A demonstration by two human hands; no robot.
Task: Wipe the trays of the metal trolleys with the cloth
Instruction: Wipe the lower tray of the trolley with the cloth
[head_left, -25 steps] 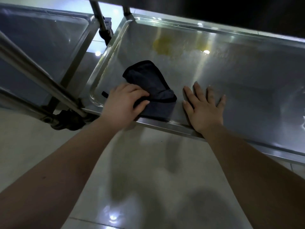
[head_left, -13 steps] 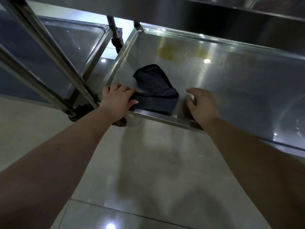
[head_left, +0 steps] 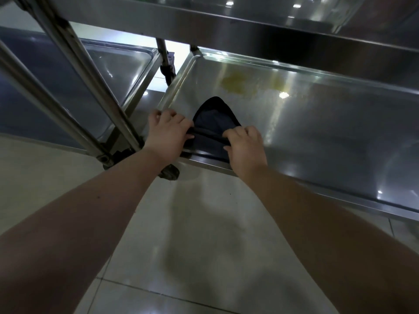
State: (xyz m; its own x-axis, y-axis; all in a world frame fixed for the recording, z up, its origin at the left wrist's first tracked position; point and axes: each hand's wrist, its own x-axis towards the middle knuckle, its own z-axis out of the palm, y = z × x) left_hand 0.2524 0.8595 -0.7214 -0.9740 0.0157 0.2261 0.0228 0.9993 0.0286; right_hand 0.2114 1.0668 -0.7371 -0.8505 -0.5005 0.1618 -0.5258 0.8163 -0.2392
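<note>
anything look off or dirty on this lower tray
Yes: a yellowish stain sits near the far rim of the tray, beyond the dark cloth. It is a discoloured patch on otherwise shiny metal.

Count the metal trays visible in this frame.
3. The lower tray holding the cloth; the upper tray directly above it; the neighbouring trolley's tray at left. Others may be out of frame.
</note>
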